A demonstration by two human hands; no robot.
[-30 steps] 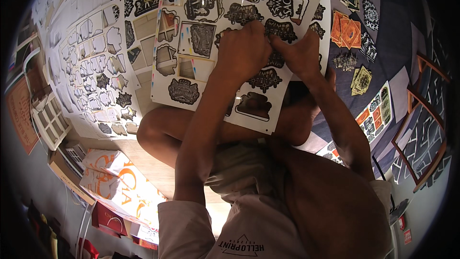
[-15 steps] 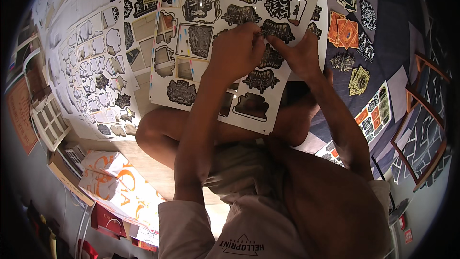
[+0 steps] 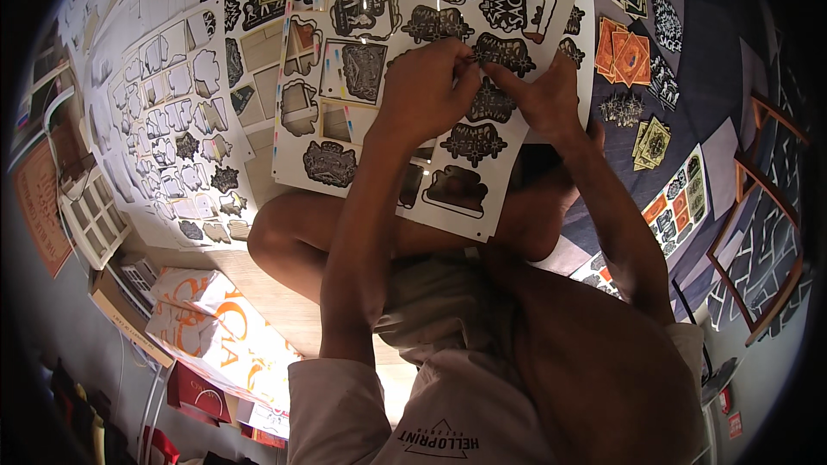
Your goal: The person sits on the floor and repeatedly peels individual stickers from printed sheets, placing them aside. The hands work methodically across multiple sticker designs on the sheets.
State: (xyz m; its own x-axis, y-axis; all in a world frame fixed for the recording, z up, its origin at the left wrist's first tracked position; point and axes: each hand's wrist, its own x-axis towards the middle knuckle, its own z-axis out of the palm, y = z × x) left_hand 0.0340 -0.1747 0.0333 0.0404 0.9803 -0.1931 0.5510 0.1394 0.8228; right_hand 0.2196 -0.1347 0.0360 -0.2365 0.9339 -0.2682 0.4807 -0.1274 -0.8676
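A large white sticker sheet [image 3: 289, 159] with black ornate die-cut stickers lies slanted over my crossed legs. Cut-out gaps in it let the things underneath show through. My left hand [image 3: 426, 90] is closed in a pinch near the sheet's middle, its fingertips at the edge of a black sticker [image 3: 508, 53]. Beside it, my right hand [image 3: 544, 102] has its thumb stretched across the sheet toward the left fingertips, apart from its other fingers, which are partly hidden. Just below the hands sits another black sticker [image 3: 472, 145].
Another sticker sheet [image 3: 164, 164] with many cut-outs lies at the left. On the dark cloth at right are piles of orange stickers [image 3: 622, 56], yellow stickers [image 3: 652, 143] and black-and-white stickers [image 3: 666, 21]. A paper bag [image 3: 202, 314] with orange print stands lower left.
Both hands keep to the same spot on the sheet, with only a slight shift of the fingertips. The whole view has moved a little.
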